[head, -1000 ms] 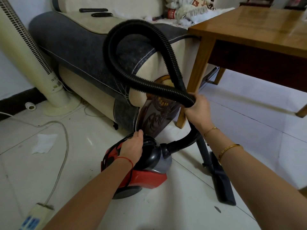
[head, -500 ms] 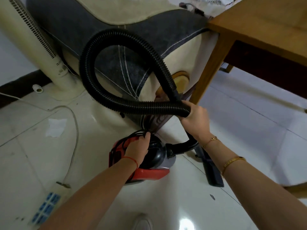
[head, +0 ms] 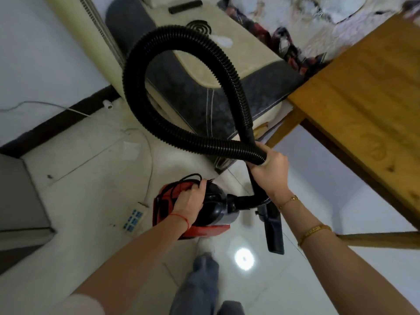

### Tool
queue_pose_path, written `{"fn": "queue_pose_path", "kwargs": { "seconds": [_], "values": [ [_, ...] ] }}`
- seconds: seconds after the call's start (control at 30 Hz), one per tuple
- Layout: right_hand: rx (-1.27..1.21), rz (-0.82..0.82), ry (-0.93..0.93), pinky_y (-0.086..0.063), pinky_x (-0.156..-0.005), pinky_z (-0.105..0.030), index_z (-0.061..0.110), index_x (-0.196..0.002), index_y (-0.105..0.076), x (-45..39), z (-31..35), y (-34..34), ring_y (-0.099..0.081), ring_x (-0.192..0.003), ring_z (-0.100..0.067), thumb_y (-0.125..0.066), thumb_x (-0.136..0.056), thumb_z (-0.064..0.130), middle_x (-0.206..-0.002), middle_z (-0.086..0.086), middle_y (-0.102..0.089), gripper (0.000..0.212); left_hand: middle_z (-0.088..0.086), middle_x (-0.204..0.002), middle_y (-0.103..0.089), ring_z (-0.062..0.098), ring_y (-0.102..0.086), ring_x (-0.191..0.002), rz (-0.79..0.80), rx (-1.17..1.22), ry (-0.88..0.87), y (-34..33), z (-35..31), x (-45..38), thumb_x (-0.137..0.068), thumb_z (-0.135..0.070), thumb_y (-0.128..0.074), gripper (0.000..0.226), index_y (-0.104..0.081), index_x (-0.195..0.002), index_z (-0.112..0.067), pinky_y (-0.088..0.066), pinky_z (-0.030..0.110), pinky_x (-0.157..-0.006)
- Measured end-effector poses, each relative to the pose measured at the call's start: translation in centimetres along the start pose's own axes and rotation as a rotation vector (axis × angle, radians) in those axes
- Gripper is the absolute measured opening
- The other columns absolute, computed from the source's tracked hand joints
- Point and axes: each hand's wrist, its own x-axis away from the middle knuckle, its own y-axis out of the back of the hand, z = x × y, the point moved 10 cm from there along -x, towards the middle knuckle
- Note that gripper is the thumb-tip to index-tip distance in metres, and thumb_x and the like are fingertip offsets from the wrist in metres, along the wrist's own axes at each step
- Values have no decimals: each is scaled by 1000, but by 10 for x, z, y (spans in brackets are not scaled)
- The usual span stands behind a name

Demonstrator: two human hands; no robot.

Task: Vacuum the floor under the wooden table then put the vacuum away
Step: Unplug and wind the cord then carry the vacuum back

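Since a second ago you have straightened up and the vacuum has come off the floor with you; the sofa arm now sits lower and farther off in the view.

Far left, the white cord trails across the tiles to a power strip just left of the vacuum, so mind that side as you step. Your left hand is clenched over the handle on top of the red-and-black body, carrying it near your legs. It looks compact but dense, so I'd keep the grip centred on that handle.

The hose is springy and loops high over the sofa; it will swing. Your right hand grips the wand where the hose joins it, both strands bunched together, and the floor nozzle dangles below, free to knock things.

Right, the wooden table overhangs close to your forearm, its leg just beyond your right hand. Open tile lies near and under the table.
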Motion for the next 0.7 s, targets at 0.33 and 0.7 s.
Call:
{"fn": "queue_pose_path", "kwargs": {
  "seconds": [0.33, 0.7],
  "values": [
    [-64, 39, 66, -55, -72, -31, 22, -115, -67, 3, 185, 110, -68, -80, -13, -72, -74, 16, -87, 3, -73, 42, 10, -114, -58, 24, -63, -92, -13, 177, 98, 177, 26, 128, -87, -11, -59, 69, -21, -144, -15, -53, 33, -73],
    [-162, 78, 210, -55, -72, -28, 24, -116, -66, -1, 274, 159, -66, -79, -4, -72, -78, 15, -85, 14, -68, 40, 9, -114, -59, 25, -64, -94, -133, 266, 179, 250, 43, 177, -86, -8, -60, 68, -24, -144, -16, -55, 35, -78]
  ]
}}
